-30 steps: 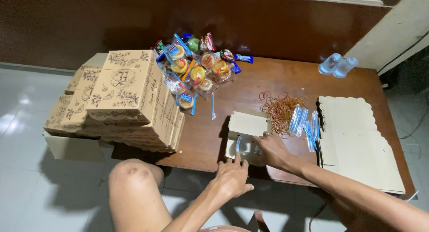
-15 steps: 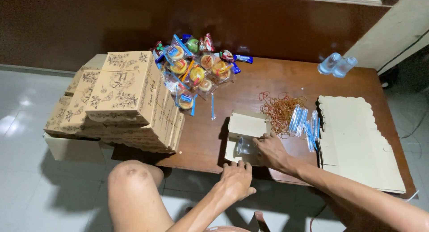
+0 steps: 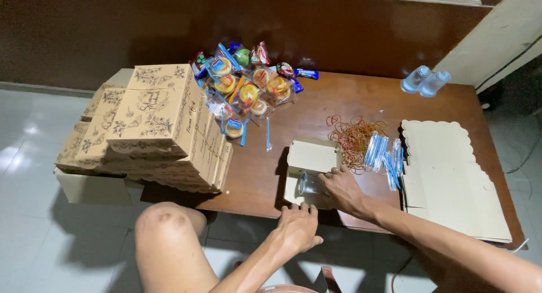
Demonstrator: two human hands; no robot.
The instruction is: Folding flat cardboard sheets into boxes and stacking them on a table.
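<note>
Cardboard box (image 3: 311, 157): open on desk (image 3: 339, 104), a clear cup (image 3: 307, 183) inside.
Right hand (image 3: 343, 188): fingers wrapped around the cup.
Left hand (image 3: 296, 227): fingers spread loosely, touching the box's near edge.

Printed tan boxes (image 3: 152, 123) stacked at the counter's left; colourful wrapped snack packets (image 3: 245, 90) heaped behind; open beige box (image 3: 310, 160) at front edge.

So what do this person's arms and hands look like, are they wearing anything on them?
Both arms are bare as far as the view shows: no sleeves, gloves, watch or bracelets. The left hand and the right hand show no rings that I can make out. The fingers are uncovered too. A bare knee also shows.
</note>
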